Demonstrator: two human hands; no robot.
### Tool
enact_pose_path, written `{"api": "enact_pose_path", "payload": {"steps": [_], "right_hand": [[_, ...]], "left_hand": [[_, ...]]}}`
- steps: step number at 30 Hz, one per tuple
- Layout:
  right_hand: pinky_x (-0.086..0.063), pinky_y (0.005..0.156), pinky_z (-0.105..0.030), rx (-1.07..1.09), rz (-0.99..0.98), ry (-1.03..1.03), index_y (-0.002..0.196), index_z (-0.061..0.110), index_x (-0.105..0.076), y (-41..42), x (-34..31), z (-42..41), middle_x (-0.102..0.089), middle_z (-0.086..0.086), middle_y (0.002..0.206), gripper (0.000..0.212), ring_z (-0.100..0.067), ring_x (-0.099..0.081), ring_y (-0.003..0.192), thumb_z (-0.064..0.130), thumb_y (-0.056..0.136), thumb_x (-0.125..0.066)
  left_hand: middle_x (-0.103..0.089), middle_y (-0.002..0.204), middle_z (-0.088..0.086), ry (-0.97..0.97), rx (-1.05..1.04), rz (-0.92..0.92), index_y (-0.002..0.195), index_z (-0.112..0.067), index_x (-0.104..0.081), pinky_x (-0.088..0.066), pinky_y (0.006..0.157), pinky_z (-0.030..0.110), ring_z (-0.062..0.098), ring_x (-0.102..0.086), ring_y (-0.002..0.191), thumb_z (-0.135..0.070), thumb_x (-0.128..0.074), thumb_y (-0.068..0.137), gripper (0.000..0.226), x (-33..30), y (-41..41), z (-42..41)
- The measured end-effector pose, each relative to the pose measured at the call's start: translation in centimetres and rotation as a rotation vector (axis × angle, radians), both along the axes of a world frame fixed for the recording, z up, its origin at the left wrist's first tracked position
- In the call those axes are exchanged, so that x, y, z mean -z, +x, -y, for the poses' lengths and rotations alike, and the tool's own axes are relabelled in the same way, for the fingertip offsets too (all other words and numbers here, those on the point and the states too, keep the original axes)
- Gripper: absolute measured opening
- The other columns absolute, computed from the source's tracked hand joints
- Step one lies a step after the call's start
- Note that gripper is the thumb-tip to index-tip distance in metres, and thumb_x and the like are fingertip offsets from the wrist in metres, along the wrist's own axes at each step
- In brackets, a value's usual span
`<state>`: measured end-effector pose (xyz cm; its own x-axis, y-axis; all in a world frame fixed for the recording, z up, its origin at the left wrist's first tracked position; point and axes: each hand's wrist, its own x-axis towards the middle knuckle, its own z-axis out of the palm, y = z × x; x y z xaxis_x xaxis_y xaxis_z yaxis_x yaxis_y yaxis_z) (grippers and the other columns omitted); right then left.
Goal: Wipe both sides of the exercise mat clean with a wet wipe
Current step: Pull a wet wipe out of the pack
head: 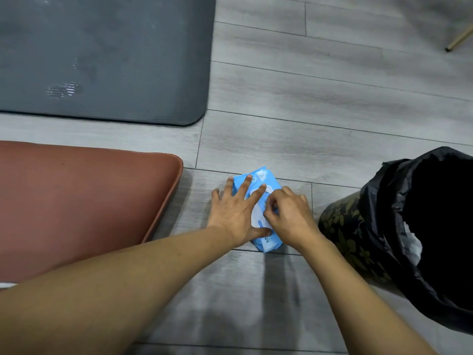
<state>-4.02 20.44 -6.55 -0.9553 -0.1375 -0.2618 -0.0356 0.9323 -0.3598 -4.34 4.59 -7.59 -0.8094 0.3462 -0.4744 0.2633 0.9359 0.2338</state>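
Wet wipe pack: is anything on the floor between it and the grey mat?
Nothing visible does. Bare floor runs from the wet wipe pack up to the grey mat. The brown cushion lies off to the left, the bin to the right.

So the floor (332, 103) is grey wood-look planks, seams running mostly left to right. Far left there's a dark grey exercise mat (102, 60) lying flat, rounded corner toward the middle, with a small wet-looking shiny patch on it. Nearer on the left sits a reddish-brown cushion (84, 201). In the middle, a blue wet wipe pack (266, 183) lies flat on the planks. Right next to it, near right, stands a floral bin (343, 231) lined with a black bag (389, 201).
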Motion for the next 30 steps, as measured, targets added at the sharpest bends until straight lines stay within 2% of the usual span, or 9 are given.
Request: {"api": "enact_pose_path", "payload": {"steps": [5, 9, 14, 18, 21, 23, 25, 27, 30], "right_hand": [[-0.045, 0.080, -0.030, 0.232, 0.041, -0.315, 0.083, 0.030, -0.052, 2.1, -1.5, -0.4, -0.050, 0.012, 0.089, 0.009, -0.008, -0.053, 0.081, 0.027, 0.090, -0.057], [-0.040, 0.069, -0.016, 0.373, -0.140, -0.530, 0.086, 0.024, -0.055, 2.4, -4.9, -0.5, -0.056, 0.003, 0.091, 0.013, -0.005, -0.051, 0.074, 0.012, 0.092, -0.057], [-0.037, 0.069, -0.009, 0.349, -0.269, -0.491, 0.091, 0.017, -0.056, 0.7, -8.5, -1.3, -0.054, 0.006, 0.094, 0.007, -0.003, -0.053, 0.080, 0.010, 0.090, -0.057], [-0.038, 0.068, -0.009, 0.365, -0.222, -0.411, 0.089, 0.020, -0.054, 0.6, -7.5, -1.3, -0.054, 0.007, 0.094, 0.006, -0.001, -0.055, 0.082, 0.014, 0.090, -0.056], [-0.045, 0.069, -0.021, 0.389, -0.164, -0.463, 0.088, 0.022, -0.055, 0.8, -6.5, -0.5, -0.060, 0.007, 0.091, 0.008, -0.006, -0.058, 0.079, 0.015, 0.091, -0.057], [-0.047, 0.069, -0.019, 0.373, -0.120, -0.499, 0.089, 0.023, -0.058, 0.9, -6.1, 0.5, -0.063, 0.010, 0.088, 0.007, -0.005, -0.060, 0.079, 0.018, 0.093, -0.059], [-0.047, 0.069, -0.016, 0.390, -0.087, -0.552, 0.092, 0.024, -0.063, 0.9, -5.6, 1.2, -0.066, 0.012, 0.088, 0.004, -0.004, -0.061, 0.080, 0.020, 0.093, -0.061], [-0.046, 0.068, -0.017, 0.449, -0.086, -0.520, 0.095, 0.026, -0.065, 0.8, -4.8, 1.1, -0.067, 0.012, 0.088, 0.006, -0.003, -0.061, 0.076, 0.022, 0.091, -0.064], [-0.048, 0.076, -0.030, 0.301, -0.078, -0.146, 0.091, 0.029, -0.069, 1.0, -2.8, 0.1, -0.062, 0.010, 0.087, 0.008, -0.008, -0.059, 0.076, 0.025, 0.087, -0.065]], "left_hand": [[0.013, 0.172, -0.006, 0.020, -0.013, 0.013, 0.160, -0.047, 0.002, -0.013, 0.123, 0.060, 0.037, 0.008, 0.157, -0.084, -0.055, 0.081, 0.105, 0.2, -0.3, 0.5], [0.016, 0.171, -0.006, 0.016, -0.007, 0.024, 0.160, -0.048, -0.002, -0.013, 0.124, 0.060, 0.038, 0.007, 0.157, -0.079, -0.062, 0.080, 0.105, 0.5, -0.5, 0.6], [0.009, 0.172, -0.006, 0.087, 0.008, 0.034, 0.161, -0.045, -0.007, -0.012, 0.124, 0.050, 0.034, 0.002, 0.158, -0.077, -0.066, 0.079, 0.106, 0.3, -0.8, 1.4], [-0.031, 0.165, -0.006, 0.383, -0.215, 0.083, 0.154, -0.041, -0.037, -0.024, 0.122, 0.044, 0.025, -0.026, 0.151, -0.070, -0.059, 0.072, 0.090, -1.4, -2.1, 2.6], [-0.070, 0.125, -0.001, 0.725, -0.467, 0.293, 0.112, -0.026, -0.073, -0.044, 0.104, 0.038, 0.017, -0.058, 0.118, -0.053, -0.046, 0.075, 0.053, -3.9, -3.0, 2.0], [-0.076, 0.104, 0.007, 0.888, -0.585, 0.438, 0.100, -0.015, -0.075, -0.051, 0.092, 0.041, 0.019, -0.068, 0.100, -0.051, -0.054, 0.080, 0.047, -5.1, -3.5, 1.5], [-0.077, 0.096, 0.007, 0.881, -0.563, 0.359, 0.104, -0.019, -0.075, -0.057, 0.087, 0.044, 0.026, -0.073, 0.094, -0.045, -0.062, 0.084, 0.036, -5.4, -3.7, 1.7], [-0.074, 0.093, 0.010, 0.727, -0.493, 0.161, 0.110, -0.017, -0.071, -0.056, 0.085, 0.045, 0.033, -0.069, 0.094, -0.029, -0.062, 0.092, 0.023, -4.9, -3.8, 2.3], [-0.067, 0.091, 0.009, 0.542, -0.474, -0.049, 0.148, -0.031, -0.045, -0.051, 0.086, 0.045, 0.034, -0.062, 0.097, -0.021, -0.055, 0.100, 0.049, -4.7, -3.8, 3.7]]}}
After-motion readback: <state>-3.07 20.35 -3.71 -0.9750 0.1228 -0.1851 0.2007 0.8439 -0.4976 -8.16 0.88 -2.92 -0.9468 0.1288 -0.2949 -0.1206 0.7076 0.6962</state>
